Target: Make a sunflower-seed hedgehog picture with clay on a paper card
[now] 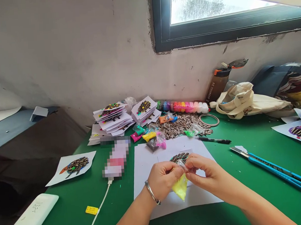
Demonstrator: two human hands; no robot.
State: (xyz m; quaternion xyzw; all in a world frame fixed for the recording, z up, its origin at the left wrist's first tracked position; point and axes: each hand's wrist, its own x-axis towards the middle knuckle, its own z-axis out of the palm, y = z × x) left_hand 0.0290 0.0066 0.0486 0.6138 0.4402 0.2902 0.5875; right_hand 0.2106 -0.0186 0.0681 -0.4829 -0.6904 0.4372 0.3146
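Between both hands is a small clear bag of yellow clay (180, 188), its filled end hanging down. My left hand (162, 179), with a silver bangle at the wrist, is closed on the bag below its neck. My right hand (203, 172) pinches the clear plastic at the top of the same bag. Beneath them lies a white sheet of paper (148, 160) on the green table. Just behind my fingers, a card covered with sunflower seeds (178, 157) shows in part; my hands hide the rest.
Small bags of coloured clay (149, 136) and a heap of sunflower seeds (176, 124) lie beyond the paper. Stacked seed-picture cards (112, 120) stand behind left. A blue utility knife (276, 169) and a black pen (213, 140) are at right; a white power bank (32, 218) is front left.
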